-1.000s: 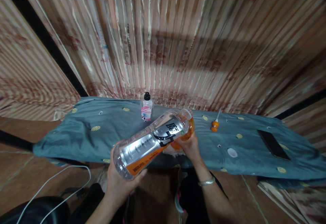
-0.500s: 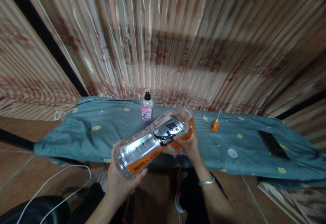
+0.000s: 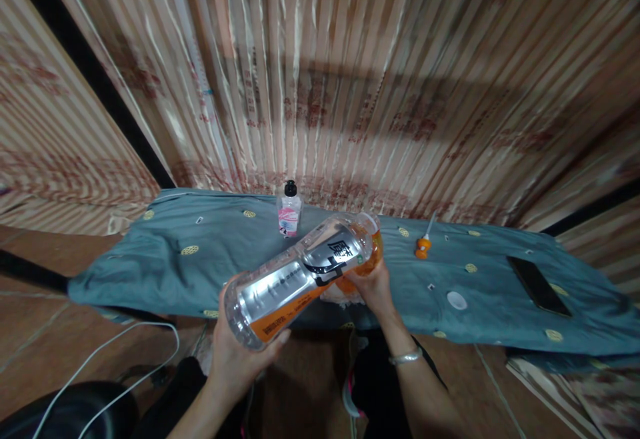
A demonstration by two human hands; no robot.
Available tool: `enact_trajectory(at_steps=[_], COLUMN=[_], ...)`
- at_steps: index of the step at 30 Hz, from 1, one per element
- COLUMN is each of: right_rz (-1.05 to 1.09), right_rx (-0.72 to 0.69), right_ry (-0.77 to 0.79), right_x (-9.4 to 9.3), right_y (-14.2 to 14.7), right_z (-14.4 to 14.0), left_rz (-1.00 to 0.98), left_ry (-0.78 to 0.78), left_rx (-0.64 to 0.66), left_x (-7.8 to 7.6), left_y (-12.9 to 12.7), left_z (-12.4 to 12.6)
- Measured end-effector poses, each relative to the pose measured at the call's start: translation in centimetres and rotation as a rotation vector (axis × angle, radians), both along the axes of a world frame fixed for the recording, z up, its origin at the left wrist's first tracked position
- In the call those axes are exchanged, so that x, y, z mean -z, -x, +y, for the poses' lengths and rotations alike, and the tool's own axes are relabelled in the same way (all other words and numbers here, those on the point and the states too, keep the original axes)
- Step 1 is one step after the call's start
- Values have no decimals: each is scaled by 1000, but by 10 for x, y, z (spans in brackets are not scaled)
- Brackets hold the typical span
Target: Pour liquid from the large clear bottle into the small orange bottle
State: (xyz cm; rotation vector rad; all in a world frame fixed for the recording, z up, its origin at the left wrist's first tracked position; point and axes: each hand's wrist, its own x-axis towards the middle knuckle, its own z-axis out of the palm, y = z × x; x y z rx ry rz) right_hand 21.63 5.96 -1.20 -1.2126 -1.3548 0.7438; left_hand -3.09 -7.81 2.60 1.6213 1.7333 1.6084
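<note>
I see a large clear plastic drink bottle point(image 3: 300, 276) with an orange label, tipped almost onto its side above the near edge of the teal cloth point(image 3: 165, 272), its base toward the camera and its neck pointing away and to the right. The left hand point(image 3: 235, 352) cups the base from below, the thumb pressed along the label and the other fingers curled around the far side, mostly hidden by the bottle. The right hand point(image 3: 373, 286) is closed around the neck end, where orange liquid has gathered; its fingertips grip there, though I cannot tell whether they hold a cap. A silver bangle point(image 3: 406, 357) sits on the right wrist. Beyond the bottle, a small pink-labelled bottle with a black cap point(image 3: 289, 209) stands upright on the cloth. To the right of the big bottle lie an orange-handled screwdriver point(image 3: 423, 244), a white round lid point(image 3: 457, 300) and, farther right, a dark phone point(image 3: 537, 286). A white cable point(image 3: 120, 352) trails over the floor to its left.
</note>
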Motion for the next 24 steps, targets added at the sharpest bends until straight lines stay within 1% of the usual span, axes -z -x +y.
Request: enact_trajectory(at_steps=[5,10,14,24], right_rz=[4,7,21,10], right_rx=[14,3,-1,16], right_ry=[24,15,30,16], right_x=[-1,0,-1,-2], right_y=[0,-1,-2,0], right_z=[0,0,-1,0], left_rz=[58,100,102,181], left_ry=[-14,-88,-94,-140], left_rx=[7,-66,-36,-46], left_x=[-3,-4,-5,-8], left_y=[2,-4,-6,-6], left_z=[1,4,3,4])
